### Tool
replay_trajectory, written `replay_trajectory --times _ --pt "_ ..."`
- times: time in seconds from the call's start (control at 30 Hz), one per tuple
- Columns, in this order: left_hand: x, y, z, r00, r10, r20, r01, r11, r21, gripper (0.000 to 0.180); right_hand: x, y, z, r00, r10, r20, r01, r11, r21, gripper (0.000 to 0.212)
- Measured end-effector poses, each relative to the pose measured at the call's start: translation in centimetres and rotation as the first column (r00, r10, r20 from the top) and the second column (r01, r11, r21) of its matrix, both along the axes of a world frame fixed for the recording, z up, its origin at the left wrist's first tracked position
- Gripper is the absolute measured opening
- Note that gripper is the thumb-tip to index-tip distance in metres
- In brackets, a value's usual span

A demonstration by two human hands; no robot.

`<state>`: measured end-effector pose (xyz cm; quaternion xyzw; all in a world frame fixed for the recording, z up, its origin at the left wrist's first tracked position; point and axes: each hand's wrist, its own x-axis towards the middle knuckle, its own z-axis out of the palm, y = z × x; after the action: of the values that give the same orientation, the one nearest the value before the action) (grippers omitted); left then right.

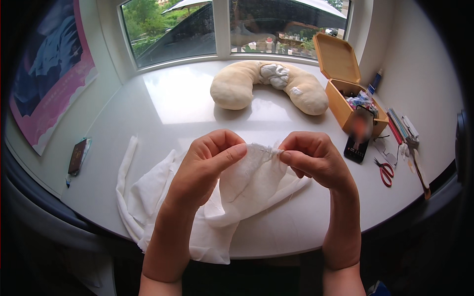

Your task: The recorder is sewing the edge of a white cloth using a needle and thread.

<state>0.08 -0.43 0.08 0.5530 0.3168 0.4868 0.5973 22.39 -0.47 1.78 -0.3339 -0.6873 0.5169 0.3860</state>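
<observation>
A thin white cloth (254,180) hangs between my two hands, its upper edge raised above the table. My left hand (210,160) pinches one end of that edge between thumb and fingers. At the other end my right hand (313,159) grips a small bunched bit of the cloth. Along the edge between them runs a line of dark stitches. The rest of the cloth lies in loose folds on the table and drapes over its front edge. Whether a needle is in either hand, I cannot tell.
A cream U-shaped neck pillow (232,88) with white patches lies toward the window. At right stand an open wooden box (340,101) of small items and a phone (358,135) leaning on it. Red-handled pliers (386,173) and several tools lie nearby. A dark packet (77,157) is far left.
</observation>
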Motion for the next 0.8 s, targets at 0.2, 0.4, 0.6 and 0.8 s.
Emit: replay_trajectory --times 0.2,0.4,0.6,0.8 --pt "0.09 -0.14 0.16 0.995 -0.051 0.085 0.053 0.998 -0.03 0.018 -0.12 0.05 0.07 1.0 -0.002 0.013 0.002 1.0 0.006 0.015" --pt "0.11 -0.13 -0.03 0.996 -0.02 0.091 0.023 0.999 -0.042 0.015 -0.24 0.04 0.0 0.999 -0.003 0.037 0.003 1.0 0.01 0.015" --pt "0.15 -0.22 0.04 0.995 -0.004 0.101 0.01 0.999 -0.054 0.014 -0.33 0.0 -0.05 0.998 -0.019 0.054 0.018 1.0 0.013 0.015" --pt "0.27 -0.25 -0.07 0.997 0.016 0.081 -0.013 0.999 -0.042 0.013 -0.44 -0.12 0.0 0.996 -0.042 0.075 0.041 0.999 0.02 0.015"
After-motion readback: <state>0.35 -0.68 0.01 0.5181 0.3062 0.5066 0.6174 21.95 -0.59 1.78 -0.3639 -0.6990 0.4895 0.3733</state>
